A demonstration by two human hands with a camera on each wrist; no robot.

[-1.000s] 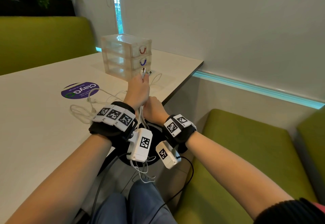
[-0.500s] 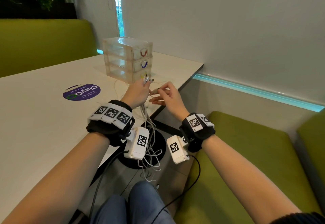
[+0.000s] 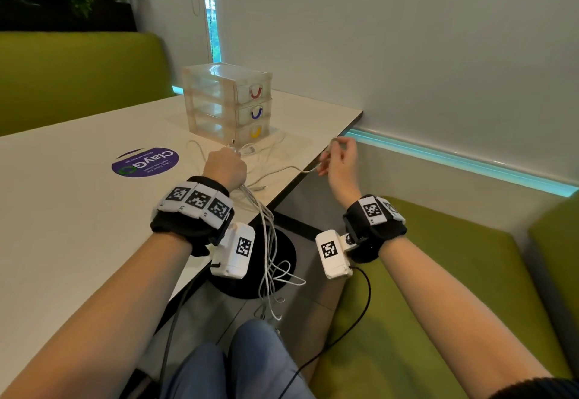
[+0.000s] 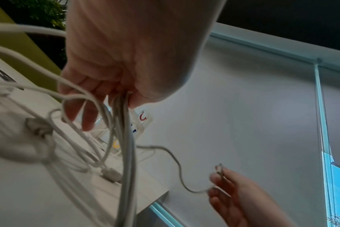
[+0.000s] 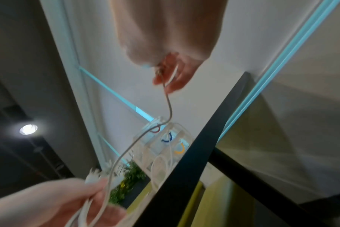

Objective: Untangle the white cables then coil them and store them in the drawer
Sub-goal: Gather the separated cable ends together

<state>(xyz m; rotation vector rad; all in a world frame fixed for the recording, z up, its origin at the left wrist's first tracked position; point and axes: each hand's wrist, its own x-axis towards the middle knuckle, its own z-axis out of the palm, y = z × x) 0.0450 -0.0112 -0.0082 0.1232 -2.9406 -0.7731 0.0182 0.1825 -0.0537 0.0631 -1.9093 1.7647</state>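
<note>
My left hand [image 3: 226,169] grips a bundle of white cables [image 3: 268,242] above the table's near right edge; the strands hang down past the edge toward the floor, and plug ends stick out above my fist. The same bundle [image 4: 126,138] runs down from my left hand [image 4: 115,86] in the left wrist view. My right hand [image 3: 340,158], raised off the table's right edge, pinches the end of one white cable [image 3: 282,170] that stretches back across the table corner. In the right wrist view that cable [image 5: 168,106] drops from my right hand [image 5: 170,75]. The clear three-drawer unit [image 3: 227,102] stands shut behind.
A purple round sticker [image 3: 145,162] lies on the white table [image 3: 62,210]. Green bench seats [image 3: 438,289] sit to the right and behind the table. A black round table base [image 3: 282,260] stands on the floor under the edge. The wall [image 3: 407,53] is close on the right.
My right hand has come up from below the table edge, taken one cable end near my left hand and pulled it out to the right. My left hand stays gripping the bundle.
</note>
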